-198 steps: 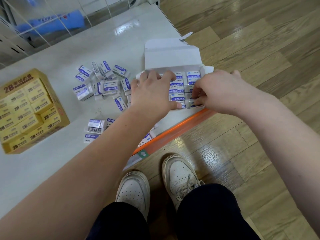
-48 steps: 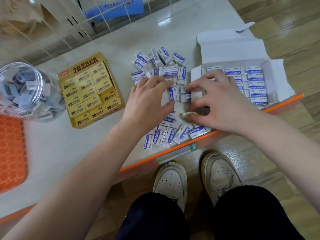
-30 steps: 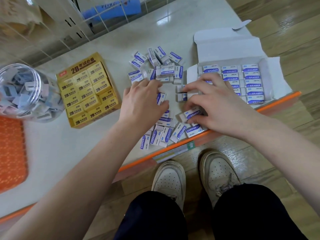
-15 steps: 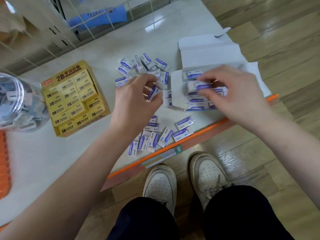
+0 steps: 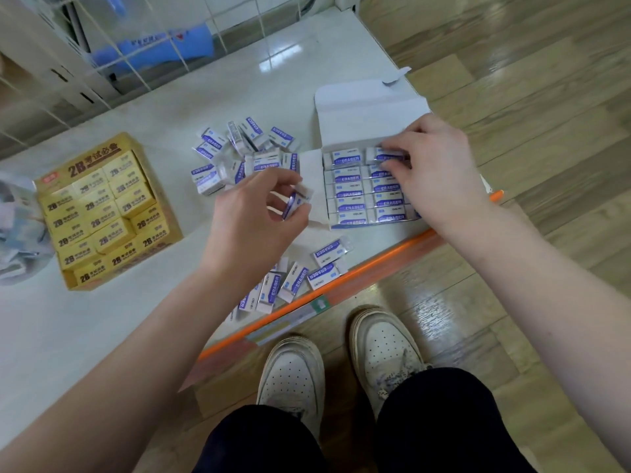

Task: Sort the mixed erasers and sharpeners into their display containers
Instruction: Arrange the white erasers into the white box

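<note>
The left hand [image 5: 252,216] hangs above the middle of the table [image 5: 102,336], its thumb and fingers curled and pinching one white-and-blue eraser [image 5: 295,203] held on edge, just left of the white box [image 5: 362,110]. The right hand [image 5: 433,169] lies over the right part of that box, its bent fingertips on the far-row eraser [image 5: 384,155]; whether it grips that one or only presses it cannot be told. The box stands open at the table's right near corner, lid flap folded back to the far side, and the boxed erasers [image 5: 348,192] lie flat in neat rows with their labels up. A loose far pile [image 5: 239,155] of the same erasers lies jumbled just left of the box. The near erasers [image 5: 293,278] are scattered by the orange edge [image 5: 375,264] of the table, partly under the left forearm. Well to the left sits a yellow box [image 5: 102,213] packed with yellow 2B erasers, and a blurred clear jar [image 5: 17,227] shows at the left border. A white wire grid [image 5: 136,46] stands along the far side. Below the table edge two white shoes [image 5: 293,373] stand on a wood floor [image 5: 512,63].
</note>
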`<control>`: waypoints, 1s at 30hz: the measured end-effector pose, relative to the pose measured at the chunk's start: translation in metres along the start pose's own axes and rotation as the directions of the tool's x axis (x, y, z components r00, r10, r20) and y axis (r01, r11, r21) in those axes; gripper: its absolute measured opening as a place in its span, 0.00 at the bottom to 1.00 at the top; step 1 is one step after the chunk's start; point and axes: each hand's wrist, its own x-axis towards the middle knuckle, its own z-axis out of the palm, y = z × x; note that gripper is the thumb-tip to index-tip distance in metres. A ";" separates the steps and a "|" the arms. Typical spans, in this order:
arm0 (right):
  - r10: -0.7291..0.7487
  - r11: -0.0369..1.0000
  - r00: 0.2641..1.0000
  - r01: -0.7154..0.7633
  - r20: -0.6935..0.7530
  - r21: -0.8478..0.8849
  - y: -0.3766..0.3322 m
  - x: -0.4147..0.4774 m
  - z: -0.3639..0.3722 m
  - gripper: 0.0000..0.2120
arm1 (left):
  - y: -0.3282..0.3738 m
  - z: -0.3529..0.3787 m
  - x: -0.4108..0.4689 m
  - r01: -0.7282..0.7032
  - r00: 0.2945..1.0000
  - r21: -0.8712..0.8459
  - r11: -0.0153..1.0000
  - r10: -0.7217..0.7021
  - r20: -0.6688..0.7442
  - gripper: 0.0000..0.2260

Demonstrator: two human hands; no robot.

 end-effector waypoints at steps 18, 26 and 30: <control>-0.211 0.913 0.977 0.206 -0.026 0.353 -0.039 -0.037 0.001 0.15 | 0.028 0.011 0.016 0.197 0.979 -0.506 0.840 -0.200 0.050 0.09; -0.160 0.906 0.986 0.126 0.052 0.405 -0.032 -0.033 -0.003 0.16 | 0.022 0.016 0.012 0.164 0.984 -0.571 0.804 -0.096 0.147 0.09; -0.119 0.917 0.993 0.108 0.007 0.383 -0.019 -0.031 -0.006 0.14 | 0.023 0.020 0.017 0.026 0.997 -0.393 0.919 0.003 0.072 0.09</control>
